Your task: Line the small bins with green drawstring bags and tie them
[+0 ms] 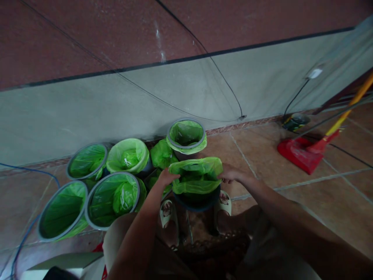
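A small dark bin stands on the floor between my feet. A green plastic bag is draped over its rim. My left hand grips the bag's left edge with fingers closed. On the opposite side, my right hand pinches the bag's right edge. Both hands are at rim height, pulling the bag outward over the bin.
Several grey-rimmed bins lined with green bags cluster to the left and behind, one by the wall. A red dustpan and a yellow-handled broom lie at right. Cables run along the floor at left.
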`<act>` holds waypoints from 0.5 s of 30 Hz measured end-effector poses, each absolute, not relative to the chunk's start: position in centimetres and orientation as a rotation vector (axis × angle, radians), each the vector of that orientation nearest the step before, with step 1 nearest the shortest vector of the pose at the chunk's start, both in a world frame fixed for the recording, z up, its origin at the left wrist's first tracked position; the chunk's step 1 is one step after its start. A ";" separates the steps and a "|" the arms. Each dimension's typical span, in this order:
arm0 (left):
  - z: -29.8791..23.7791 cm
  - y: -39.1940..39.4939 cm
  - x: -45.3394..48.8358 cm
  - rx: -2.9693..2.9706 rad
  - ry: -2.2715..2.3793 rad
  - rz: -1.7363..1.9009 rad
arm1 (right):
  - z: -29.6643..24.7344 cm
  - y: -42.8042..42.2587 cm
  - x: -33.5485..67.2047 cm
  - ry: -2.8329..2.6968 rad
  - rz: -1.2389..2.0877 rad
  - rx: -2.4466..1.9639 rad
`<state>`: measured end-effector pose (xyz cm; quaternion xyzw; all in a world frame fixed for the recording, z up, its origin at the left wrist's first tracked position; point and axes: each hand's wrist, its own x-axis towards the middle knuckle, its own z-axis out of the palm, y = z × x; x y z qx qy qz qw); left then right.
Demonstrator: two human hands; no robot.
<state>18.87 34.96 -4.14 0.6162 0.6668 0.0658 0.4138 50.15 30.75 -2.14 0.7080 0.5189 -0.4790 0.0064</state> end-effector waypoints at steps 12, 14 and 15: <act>-1.4 35.1 18.9 1.833 1.954 -0.098 | -0.4 31.4 50.7 1.563 -1.717 2.416; -1.3 35.1 18.9 1.831 1.967 -0.063 | 0.3 31.1 50.6 1.622 -1.746 2.342; -1.4 35.1 18.9 1.827 1.977 -0.043 | 0.5 30.9 50.6 1.652 -1.778 2.262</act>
